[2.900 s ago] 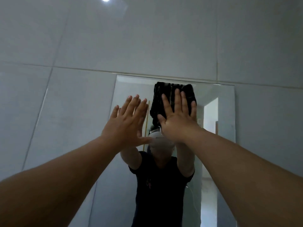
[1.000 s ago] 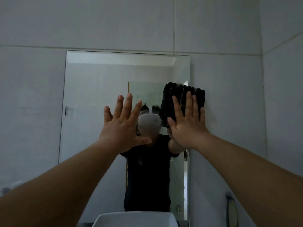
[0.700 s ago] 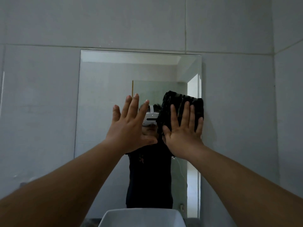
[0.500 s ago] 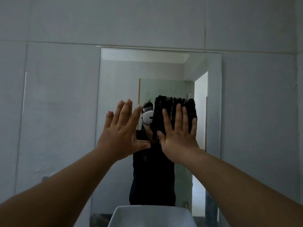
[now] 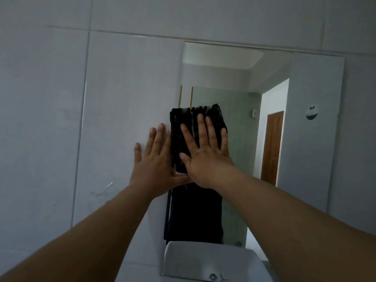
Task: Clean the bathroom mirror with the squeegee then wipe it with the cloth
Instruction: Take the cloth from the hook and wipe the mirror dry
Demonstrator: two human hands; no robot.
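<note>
The right hand lies flat with fingers spread, pinning the dark cloth under its palm against the mirror, likely for even wiping pressure, while the left hand, open and empty, braces on the wall beside it.

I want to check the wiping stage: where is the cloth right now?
In the head view the black cloth is pressed flat under the right hand at the mirror's left edge, with the left hand just left of it.
</note>
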